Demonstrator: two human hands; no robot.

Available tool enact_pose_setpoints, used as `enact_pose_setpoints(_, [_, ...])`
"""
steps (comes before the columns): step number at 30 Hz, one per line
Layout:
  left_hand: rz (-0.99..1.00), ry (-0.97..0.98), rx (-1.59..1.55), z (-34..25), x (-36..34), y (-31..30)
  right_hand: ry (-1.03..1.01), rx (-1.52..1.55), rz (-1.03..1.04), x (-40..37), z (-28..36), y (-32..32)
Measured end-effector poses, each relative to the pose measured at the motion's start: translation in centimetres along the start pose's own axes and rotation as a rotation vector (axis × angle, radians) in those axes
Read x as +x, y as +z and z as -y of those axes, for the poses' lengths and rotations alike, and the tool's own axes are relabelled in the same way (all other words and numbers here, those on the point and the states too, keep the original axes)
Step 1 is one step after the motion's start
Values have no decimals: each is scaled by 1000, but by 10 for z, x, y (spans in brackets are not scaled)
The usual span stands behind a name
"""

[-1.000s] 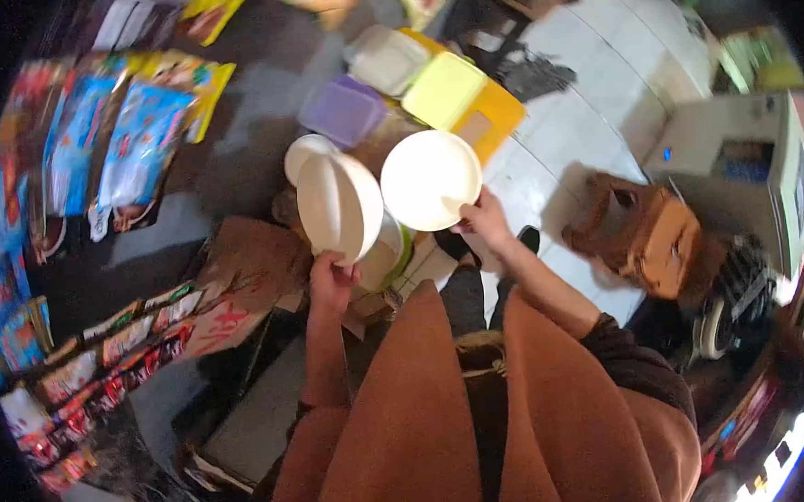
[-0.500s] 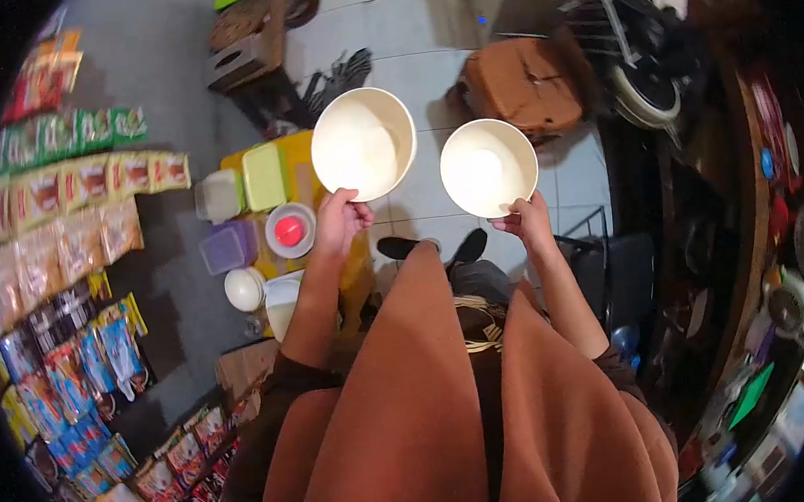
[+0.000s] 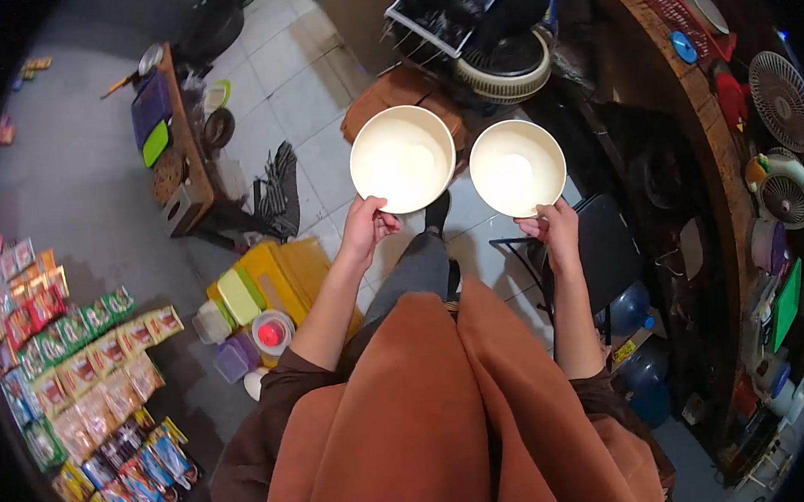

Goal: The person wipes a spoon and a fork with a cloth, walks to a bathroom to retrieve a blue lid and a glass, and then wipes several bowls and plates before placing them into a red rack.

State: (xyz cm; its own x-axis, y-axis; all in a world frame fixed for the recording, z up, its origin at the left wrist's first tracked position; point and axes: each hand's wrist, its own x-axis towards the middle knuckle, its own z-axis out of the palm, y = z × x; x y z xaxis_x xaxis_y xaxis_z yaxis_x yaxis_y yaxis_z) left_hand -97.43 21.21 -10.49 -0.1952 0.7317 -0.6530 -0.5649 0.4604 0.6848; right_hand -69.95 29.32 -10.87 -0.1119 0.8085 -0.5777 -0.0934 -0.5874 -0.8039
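My left hand (image 3: 370, 232) is closed on the near rim of a round cream-white bowl (image 3: 403, 159), thumb inside and fingers beneath. A second, slightly smaller cream-white bowl (image 3: 518, 168) is pinched at its near rim by my right hand (image 3: 554, 231). Both bowls are held up in front of me, tilted so their insides face me, and nothing shows in them. A narrow gap separates the two. Below them are the tiled floor and one of my feet in a dark shoe.
Left stands a yellow table (image 3: 290, 274) with plastic containers and a bowl holding something red (image 3: 272, 333). Beyond it is a wooden table (image 3: 196, 162). Ahead sits a brown stool-like seat (image 3: 393, 100). A black folding chair (image 3: 595, 248) is right, beside wooden shelving (image 3: 722, 139). Snack sachets (image 3: 94, 325) hang far left.
My view has turned and moved rightward. One foot now steps forward. Both bowls stay in my hands, now closer to the brown seat and the black chair in view.
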Motion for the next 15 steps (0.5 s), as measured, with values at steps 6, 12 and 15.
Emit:
enact_pose_setpoints(6, [79, 42, 141, -53, 82, 68, -125, 58, -150, 54, 64, -32])
enact_pose_setpoints(12, [289, 157, 289, -133, 138, 160, -342, 58, -349, 77, 153, -59])
enact_pose_setpoints(15, [337, 162, 412, -165, 160, 208, -458, 124, -396, 85, 195, -75])
